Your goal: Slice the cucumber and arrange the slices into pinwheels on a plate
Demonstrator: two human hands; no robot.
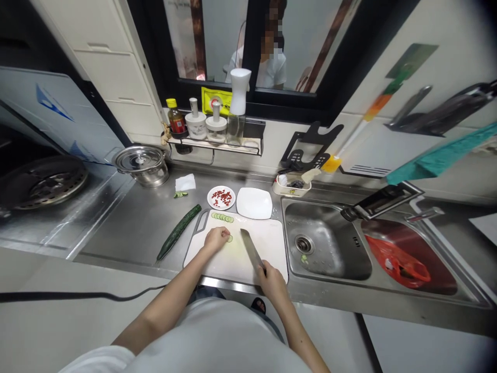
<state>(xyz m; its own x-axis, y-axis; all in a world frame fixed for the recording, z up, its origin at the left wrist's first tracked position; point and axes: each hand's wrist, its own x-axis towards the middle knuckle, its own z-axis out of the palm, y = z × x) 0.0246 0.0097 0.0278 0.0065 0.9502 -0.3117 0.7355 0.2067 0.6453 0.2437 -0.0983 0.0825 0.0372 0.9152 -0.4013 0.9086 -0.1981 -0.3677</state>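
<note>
My right hand (271, 278) is wrapped round the handle of a kitchen knife (251, 249), its blade pointing away from me over the right half of the white cutting board (209, 263). Over the board's left half, my left hand (216, 239) has its fingers pinched together on a pale green cucumber slice (230, 239). A row of overlapping cucumber slices (222, 217) lies along the board's far edge. Left of the board rests a whole dark green cucumber (179, 232). Just beyond the board are a plate of chopped red pieces (221, 198) and a white square plate (254, 203).
The sink (330, 243) borders the board on the right, with a red plastic bag (399, 264) in its far basin. A steel pot (143, 165) stands at the back left. Above the counter hangs a seasoning shelf (221, 144). Cucumber scraps (180, 195) lie near a white tissue (185, 182).
</note>
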